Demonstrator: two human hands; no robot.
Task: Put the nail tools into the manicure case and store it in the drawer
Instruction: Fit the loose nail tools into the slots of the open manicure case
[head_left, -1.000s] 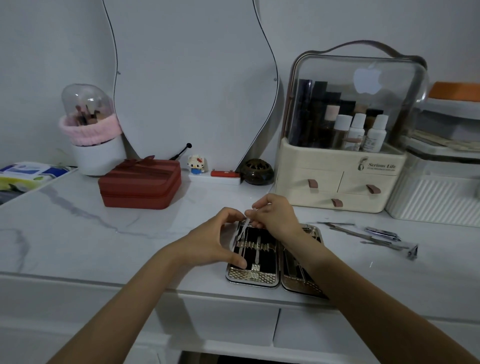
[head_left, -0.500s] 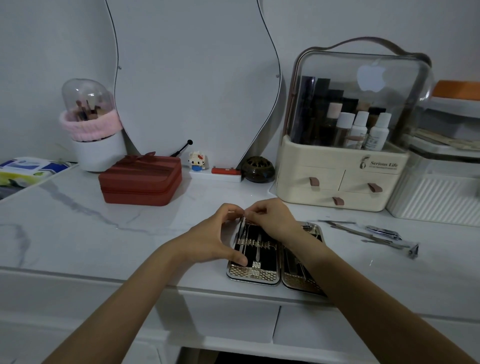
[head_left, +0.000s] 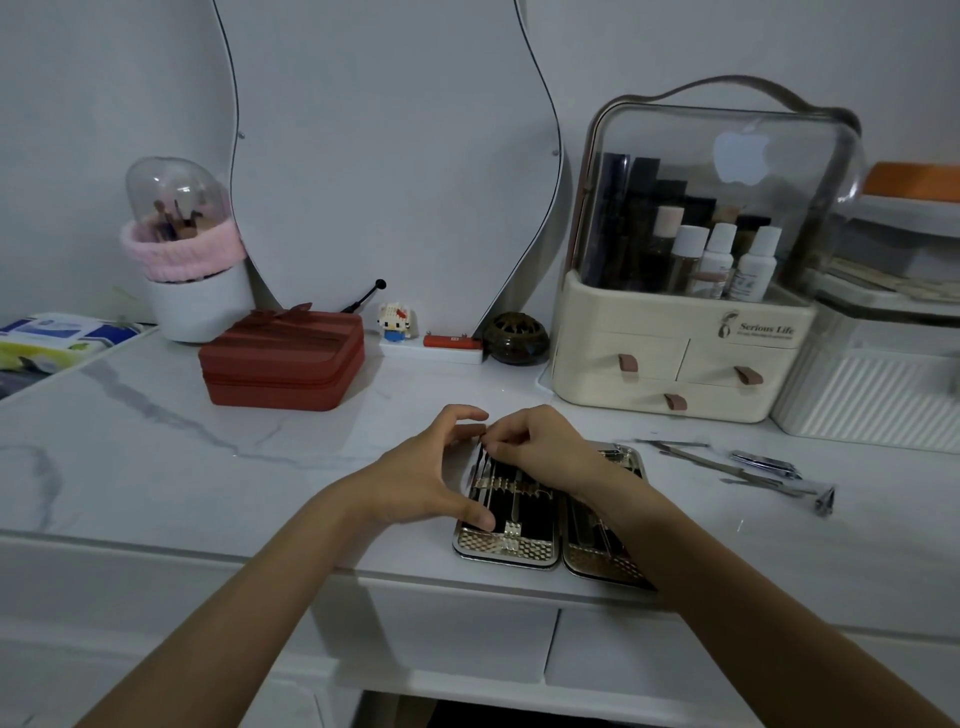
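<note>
The manicure case (head_left: 506, 548) lies unfolded near the front edge of the marble table, its two black-lined halves side by side. Thin metal tools sit in the left half's slots. My right hand (head_left: 540, 449) pinches the top of a thin nail tool (head_left: 482, 462) that lies in the left half. My left hand (head_left: 423, 475) rests against the case's left edge, thumb on its lower corner, fingers curved above the top. Several loose nail tools (head_left: 737, 467) and a nail clipper (head_left: 766, 464) lie on the table to the right.
A red zipped box (head_left: 283, 361) sits at back left, beside a white brush holder (head_left: 192, 260). A cream cosmetics organiser (head_left: 680, 358) with small drawers stands at back right, next to a white ribbed box (head_left: 872, 400). Two table drawers (head_left: 519, 639) are below the front edge.
The thin tool that my hands held raised above the case has been lowered into the left half. Both hands have stayed at the case's top edge.
</note>
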